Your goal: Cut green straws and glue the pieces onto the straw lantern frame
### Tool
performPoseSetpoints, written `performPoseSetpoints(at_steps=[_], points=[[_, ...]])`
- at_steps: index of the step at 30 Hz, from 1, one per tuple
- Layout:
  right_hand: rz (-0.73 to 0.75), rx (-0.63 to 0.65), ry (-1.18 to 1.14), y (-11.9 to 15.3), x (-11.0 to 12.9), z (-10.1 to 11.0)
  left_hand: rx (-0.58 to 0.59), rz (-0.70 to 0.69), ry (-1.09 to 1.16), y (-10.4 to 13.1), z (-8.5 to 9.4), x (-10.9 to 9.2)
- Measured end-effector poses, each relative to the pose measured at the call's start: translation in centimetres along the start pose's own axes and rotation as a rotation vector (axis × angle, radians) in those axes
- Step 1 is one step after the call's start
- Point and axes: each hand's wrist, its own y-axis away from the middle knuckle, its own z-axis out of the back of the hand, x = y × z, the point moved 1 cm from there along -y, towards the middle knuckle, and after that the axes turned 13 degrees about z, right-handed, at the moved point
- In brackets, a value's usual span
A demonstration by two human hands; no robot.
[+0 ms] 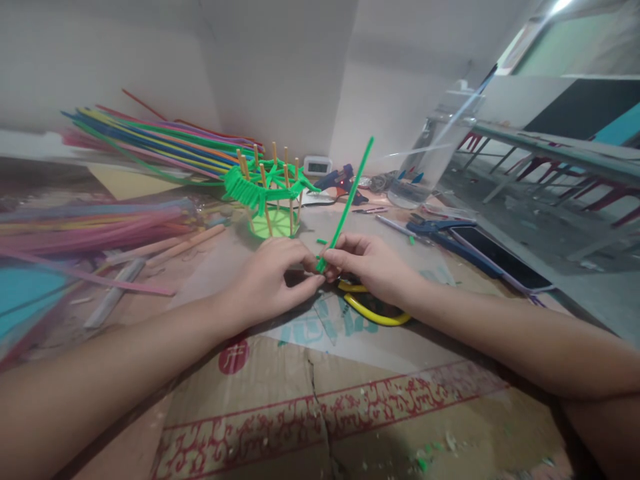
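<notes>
Head view, and it's fingertip work: the right hand (375, 263) has the green stem (353, 193) pinched near its lower end, tilted upward, the left hand (280, 270) meeting it there, though whether that one grips I can't tell. Looks like working that end; the next move seems to call for a steady pinch. Yellow-handled scissors (377, 316) crowd the right hand from below! Beyond stands the green stick-framed model (240, 183), glue gun (337, 179) near it, pliers (460, 245) off right.
</notes>
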Motion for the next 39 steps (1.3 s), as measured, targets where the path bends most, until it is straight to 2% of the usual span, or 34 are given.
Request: performPoseSetpoints(at_steps=[8, 20, 27, 31, 39], points=[[0.012, 0.026, 0.017, -0.08, 0.03, -0.04, -0.047, -0.032, -0.01, 0.08, 0.05, 0.44], [-0.016, 0.079, 0.156, -0.05, 0.17, -0.14, -0.038, -0.036, -0.05, 0.02, 0.18, 0.59], [0.023, 0.038, 0.213, 0.02, 0.2, -0.11, -0.05, -0.116, -0.073, 0.01, 0.2, 0.54], [0.033, 0.017, 0.212, 0.02, 0.15, -0.03, -0.037, -0.115, -0.038, 0.04, 0.16, 0.38], [0.016, 0.084, 0.244, 0.24, 0.12, -0.2, -0.066, -0.097, -0.061, 0.06, 0.32, 0.24]])
